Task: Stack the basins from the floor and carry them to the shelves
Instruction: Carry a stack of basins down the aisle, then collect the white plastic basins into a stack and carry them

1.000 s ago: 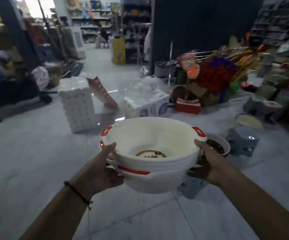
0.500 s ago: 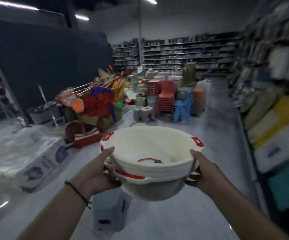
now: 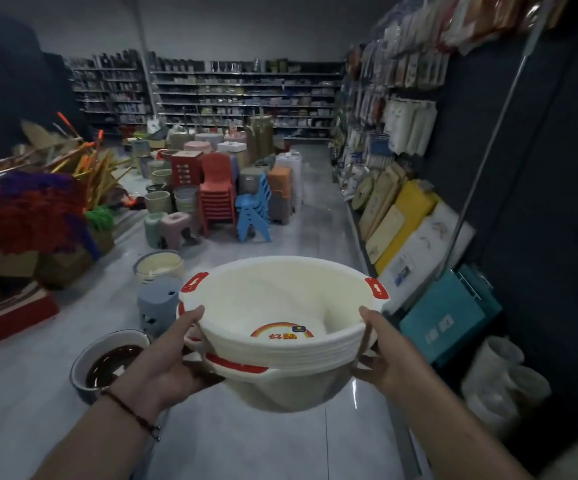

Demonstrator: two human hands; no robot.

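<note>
White nested basins (image 3: 282,327) sit stacked at lower centre of the frame, clear of the floor. The left hand (image 3: 163,362) and right hand (image 3: 389,355) clamp opposite rims. Stacking looks done; carrying remains, with shelves (image 3: 242,95) far off at upper centre and another basin (image 3: 157,266) left on the floor.

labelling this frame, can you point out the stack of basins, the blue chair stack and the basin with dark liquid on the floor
stack of basins (image 3: 280,306): head view, inner wall of the top basin.
blue chair stack (image 3: 251,206): head view, front of the seats.
basin with dark liquid (image 3: 79,358): head view, its left rim.
</note>
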